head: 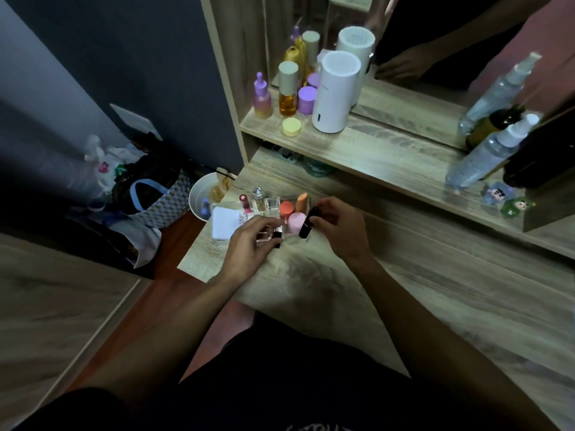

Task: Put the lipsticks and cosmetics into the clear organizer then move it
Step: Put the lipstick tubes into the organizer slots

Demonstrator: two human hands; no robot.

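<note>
A clear organizer (273,203) stands near the left end of the wooden desk (404,275). In it are a red lip tint (245,203), a small glass bottle (258,199), a coral-capped item (286,209), an orange one (301,200), a pink one (295,221) and a white card (225,223). My right hand (340,227) grips a black lipstick tube (308,223) at the organizer's right front corner. My left hand (252,247) is at the organizer's front, fingers closed around a small dark, rose-gold item (273,236).
On the shelf above stand a white cylinder device (337,91), purple, amber and yellow bottles and jars (287,88) and clear spray bottles (485,150) against a mirror. A white bin (202,194) and bags (149,194) sit on the floor to the left.
</note>
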